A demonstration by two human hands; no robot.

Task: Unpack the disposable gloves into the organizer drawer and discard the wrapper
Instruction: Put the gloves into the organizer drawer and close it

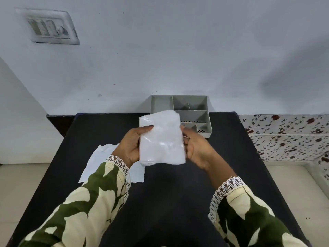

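A white folded stack of disposable gloves [161, 139] is held upright above the black table, between both hands. My left hand [130, 145] grips its left edge, thumb on the front. My right hand [196, 148] holds its right edge. Behind the stack, at the table's far edge against the wall, stands the grey organizer drawer [188, 114] with several compartments; the stack hides its front left part. A flat pale wrapper [99, 161] lies on the table to the left, partly under my left wrist.
The black table [169, 193] fills the middle of the view. A grey-white wall with a switch plate [50, 28] rises behind it. A floral-patterned surface [288, 136] lies to the right, pale flooring on both sides.
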